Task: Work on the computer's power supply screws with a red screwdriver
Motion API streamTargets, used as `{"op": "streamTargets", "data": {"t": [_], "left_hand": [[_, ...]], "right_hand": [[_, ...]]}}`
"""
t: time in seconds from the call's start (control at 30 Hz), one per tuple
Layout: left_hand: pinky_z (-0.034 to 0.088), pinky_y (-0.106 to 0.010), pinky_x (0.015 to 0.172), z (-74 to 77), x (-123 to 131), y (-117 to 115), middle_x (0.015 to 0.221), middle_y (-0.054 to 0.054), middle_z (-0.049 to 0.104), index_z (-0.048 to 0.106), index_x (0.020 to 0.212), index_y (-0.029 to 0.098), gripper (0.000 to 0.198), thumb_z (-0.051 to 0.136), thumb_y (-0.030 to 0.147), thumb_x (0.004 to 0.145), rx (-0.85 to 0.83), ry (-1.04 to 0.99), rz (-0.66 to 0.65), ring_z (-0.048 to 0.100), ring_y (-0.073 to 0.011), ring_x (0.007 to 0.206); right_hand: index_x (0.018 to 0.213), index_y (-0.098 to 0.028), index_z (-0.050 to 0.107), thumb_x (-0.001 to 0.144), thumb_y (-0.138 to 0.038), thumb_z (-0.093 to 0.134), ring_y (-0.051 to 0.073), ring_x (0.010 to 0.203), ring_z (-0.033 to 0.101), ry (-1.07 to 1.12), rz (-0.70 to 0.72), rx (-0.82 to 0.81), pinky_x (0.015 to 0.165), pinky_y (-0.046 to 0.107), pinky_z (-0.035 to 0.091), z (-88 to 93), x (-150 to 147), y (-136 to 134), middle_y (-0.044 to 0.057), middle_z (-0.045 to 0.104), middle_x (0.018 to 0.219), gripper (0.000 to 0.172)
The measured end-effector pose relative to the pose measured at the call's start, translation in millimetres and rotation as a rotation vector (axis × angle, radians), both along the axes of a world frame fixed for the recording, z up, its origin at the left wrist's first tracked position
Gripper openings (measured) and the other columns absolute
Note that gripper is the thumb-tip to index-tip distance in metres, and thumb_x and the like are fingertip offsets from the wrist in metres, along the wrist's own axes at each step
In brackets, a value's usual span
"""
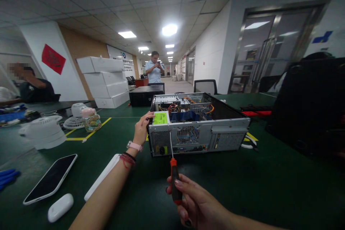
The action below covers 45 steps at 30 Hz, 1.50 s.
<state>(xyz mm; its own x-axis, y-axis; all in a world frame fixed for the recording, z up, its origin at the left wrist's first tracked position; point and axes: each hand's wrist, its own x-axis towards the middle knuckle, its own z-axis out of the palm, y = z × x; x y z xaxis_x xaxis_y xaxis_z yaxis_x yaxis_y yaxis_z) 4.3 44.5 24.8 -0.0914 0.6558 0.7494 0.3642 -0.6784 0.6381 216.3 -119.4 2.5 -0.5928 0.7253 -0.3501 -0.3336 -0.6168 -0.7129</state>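
Note:
An opened desktop computer case lies on the green table, its rear panel facing me. Inside its left rear corner sits a power supply with a bright green label. My left hand grips that corner of the case, fingers bent over the edge beside the power supply. Below the case, my right hand is closed around the handle of an orange-and-black screwdriver. The screwdriver's shaft points up to the rear panel, with its tip near the upper edge beside the power supply. Whether the tip sits in a screw is too small to tell.
On the left are a phone, a white earbud case, a long white object, a jar and small fans. White boxes stand behind. A large black panel rises at right. Two people are farther off.

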Motion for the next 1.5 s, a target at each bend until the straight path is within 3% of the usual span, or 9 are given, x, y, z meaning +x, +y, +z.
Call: {"op": "streamTargets", "data": {"t": [0.27,0.57,0.87,1.1,1.23,1.5], "left_hand": [[0.033,-0.039,0.108,-0.8,-1.0,0.7,0.117,-0.008,0.064,0.066,0.09,0.016,0.035,0.035,0.032,0.086,-0.002,0.001,-0.001,0.049,-0.0215,0.122],[0.033,-0.039,0.107,-1.6,-1.8,1.5,0.118,-0.009,0.063,0.066,0.089,0.015,0.034,0.036,0.031,0.086,-0.006,-0.008,0.0,0.05,-0.0218,0.122],[0.033,-0.038,0.107,-0.6,-0.7,0.7,0.117,-0.008,0.064,0.065,0.089,0.016,0.035,0.034,0.032,0.086,-0.002,0.008,0.006,0.05,-0.0214,0.122],[0.033,-0.038,0.108,-1.2,-1.3,0.1,0.118,-0.008,0.063,0.066,0.091,0.016,0.036,0.034,0.034,0.086,-0.004,0.018,0.007,0.049,-0.0213,0.123],[0.033,-0.038,0.108,-0.6,-0.9,-0.2,0.118,-0.008,0.063,0.066,0.091,0.016,0.036,0.034,0.034,0.086,-0.011,0.014,0.012,0.049,-0.0215,0.123],[0.033,-0.039,0.107,0.0,-0.2,-1.1,0.118,-0.008,0.064,0.066,0.09,0.016,0.036,0.034,0.033,0.086,-0.012,0.014,0.015,0.049,-0.0217,0.123]], "right_hand": [[0.104,-0.02,0.053,0.061,-0.043,0.074,0.004,0.047,0.049,0.006,0.028,-0.034,0.048,0.018,0.032,-1.5,-0.9,-0.7,-0.008,0.052,0.061,0.053],[0.084,-0.021,0.04,0.055,-0.038,0.078,0.001,0.039,0.039,-0.014,-0.016,-0.005,0.044,0.017,0.026,-4.4,-4.5,1.0,-0.01,0.051,0.058,0.051],[0.095,-0.02,0.046,0.065,-0.039,0.073,0.007,0.05,0.058,-0.058,0.034,0.057,0.043,0.018,0.035,-6.0,-1.4,4.4,-0.003,0.061,0.082,0.045],[0.106,-0.02,0.052,0.068,-0.037,0.071,0.008,0.056,0.06,-0.03,0.09,0.058,0.045,0.017,0.038,-5.7,0.0,6.7,-0.001,0.062,0.083,0.046],[0.11,-0.021,0.052,0.069,-0.036,0.07,0.008,0.059,0.062,-0.035,0.109,0.042,0.049,0.018,0.04,-6.6,0.5,7.8,0.001,0.063,0.094,0.046],[0.109,-0.02,0.051,0.069,-0.039,0.068,0.009,0.058,0.061,-0.041,0.091,0.097,0.05,0.019,0.037,-5.0,-0.1,7.2,0.006,0.064,0.102,0.048]]}}
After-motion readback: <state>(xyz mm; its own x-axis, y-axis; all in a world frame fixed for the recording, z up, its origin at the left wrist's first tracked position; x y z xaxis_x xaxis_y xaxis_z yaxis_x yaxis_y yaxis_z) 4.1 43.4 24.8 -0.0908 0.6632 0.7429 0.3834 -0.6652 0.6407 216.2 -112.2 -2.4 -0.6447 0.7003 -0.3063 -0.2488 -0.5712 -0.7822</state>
